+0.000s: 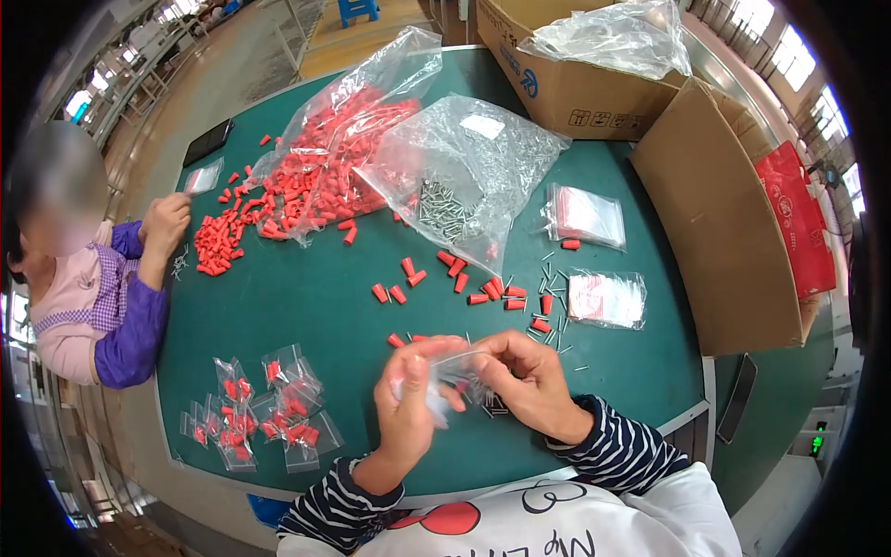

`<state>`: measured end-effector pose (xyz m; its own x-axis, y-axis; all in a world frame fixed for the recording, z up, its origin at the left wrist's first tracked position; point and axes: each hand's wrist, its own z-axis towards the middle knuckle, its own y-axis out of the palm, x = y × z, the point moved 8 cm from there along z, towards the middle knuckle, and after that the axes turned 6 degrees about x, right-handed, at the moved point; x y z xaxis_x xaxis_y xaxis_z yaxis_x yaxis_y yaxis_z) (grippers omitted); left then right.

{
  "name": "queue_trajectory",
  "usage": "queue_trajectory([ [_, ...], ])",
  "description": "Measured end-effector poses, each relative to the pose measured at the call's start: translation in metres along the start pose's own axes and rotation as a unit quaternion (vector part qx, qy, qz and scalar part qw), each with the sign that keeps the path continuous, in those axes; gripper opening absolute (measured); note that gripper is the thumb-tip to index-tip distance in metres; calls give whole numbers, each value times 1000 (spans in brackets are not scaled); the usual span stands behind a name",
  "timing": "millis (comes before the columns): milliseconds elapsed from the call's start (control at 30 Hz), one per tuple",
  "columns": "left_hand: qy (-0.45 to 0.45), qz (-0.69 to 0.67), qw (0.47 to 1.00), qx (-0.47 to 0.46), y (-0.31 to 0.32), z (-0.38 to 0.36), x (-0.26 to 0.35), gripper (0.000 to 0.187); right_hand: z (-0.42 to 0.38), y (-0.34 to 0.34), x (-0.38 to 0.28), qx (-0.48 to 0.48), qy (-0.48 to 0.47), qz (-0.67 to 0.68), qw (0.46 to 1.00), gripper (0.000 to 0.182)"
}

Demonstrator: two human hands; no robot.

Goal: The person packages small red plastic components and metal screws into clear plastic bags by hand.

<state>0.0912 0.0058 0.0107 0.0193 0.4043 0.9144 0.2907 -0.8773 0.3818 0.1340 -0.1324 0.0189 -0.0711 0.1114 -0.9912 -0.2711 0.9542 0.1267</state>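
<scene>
Close to the table's front edge, my left hand (405, 397) is closed on a small clear zip bag (435, 399). My right hand (531, 379) pinches the same bag's upper edge between thumb and fingers. What lies inside the bag is hard to make out. Beneath my right hand is a little pile of silver screws (497, 407), partly covered by it. Just beyond both hands, several tapered red plastic plugs (490, 290) and loose screws (560, 325) are scattered on the green table. Some plugs are partly hidden behind my left fingers.
Filled small bags (297, 408) lie at left front. Large clear bags of red plugs (339, 158) and screws (445, 212) stand at the back. Stacks of flat bags (607, 299) lie right, by cardboard boxes (715, 223). A co-worker's hand (167, 221) is at the left edge.
</scene>
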Motion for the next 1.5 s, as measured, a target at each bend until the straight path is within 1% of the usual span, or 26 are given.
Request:
queue_trajectory([
  [33, -21, 18, 1000, 12, -6, 1, -1, 41, 0, -2, 7, 9, 40, 37, 998, 10],
  [67, -42, 37, 998, 23, -11, 1, -2, 41, 1, -4, 8, 9, 36, 21, 999, 10],
  [133, -76, 70, 995, 17, -13, 0, -7, 38, 3, -7, 10, 5, 29, -13, 999, 12],
  [233, -105, 106, 989, 6, -13, -1, -11, 29, 4, -6, 6, -4, -4, -38, 999, 11],
  [267, -110, 115, 987, 3, -12, 0, -12, 25, 5, -5, -4, -6, -52, -72, 996, 10],
  [333, -52, 103, 993, -7, -10, 3, -6, 20, 6, -2, -25, -10, -150, -138, 979, 10],
  [467, 45, 121, 991, -33, -3, 5, 8, 19, 1, 1, -40, -4, -229, -202, 952, 9],
  [567, 124, 180, 976, -26, 0, 9, 22, 14, -3, 7, -42, -12, -213, -223, 951, 8],
  [667, 177, 226, 956, -52, -3, 10, 26, 11, -4, 10, -40, -13, -220, -266, 939, 10],
  [700, 176, 234, 955, -54, -4, 10, 27, 10, -5, 11, -40, -12, -224, -285, 932, 11],
  [767, 174, 246, 952, -56, -2, 10, 32, 9, -5, 15, -46, -8, -285, -325, 902, 17],
  [800, 189, 253, 948, -45, -4, 10, 34, 9, -5, 18, -49, -7, -316, -344, 884, 20],
  [833, 205, 262, 942, -34, -6, 12, 37, 10, -6, 19, -50, 20, -349, -350, 869, 29],
  [867, 222, 271, 937, -22, -8, 14, 40, 11, -6, 21, -53, 40, -371, -352, 858, 31],
  [933, 216, 264, 940, -12, -12, 14, 41, 12, -9, 19, -56, 77, -408, -356, 837, 36],
  [967, 214, 259, 942, -7, -14, 16, 41, 13, -10, 18, -48, 53, -401, -369, 837, 40],
  [1067, 213, 225, 951, 15, -19, 16, 40, 17, -11, 25, -51, 18, -396, -381, 835, 39],
  [1167, 230, 232, 945, 8, -16, 13, 45, 21, -13, 28, -55, 6, -398, -380, 835, 34],
  [1267, 285, 265, 921, 6, -7, 8, 50, 23, -10, 21, -51, 4, -339, -315, 886, 31],
  [1300, 299, 268, 916, 5, -6, 6, 51, 22, -8, 19, -53, 3, -331, -303, 894, 24],
  [1400, 333, 299, 894, -21, 1, 1, 52, 21, -4, 13, -45, -23, -257, -190, 947, 18],
  [1433, 345, 308, 886, -29, 2, 0, 53, 21, -4, 14, -45, -32, -227, -172, 958, 15],
  [1500, 345, 321, 880, -49, 7, -1, 50, 19, -3, 10, -43, -42, -200, -170, 964, 13],
])
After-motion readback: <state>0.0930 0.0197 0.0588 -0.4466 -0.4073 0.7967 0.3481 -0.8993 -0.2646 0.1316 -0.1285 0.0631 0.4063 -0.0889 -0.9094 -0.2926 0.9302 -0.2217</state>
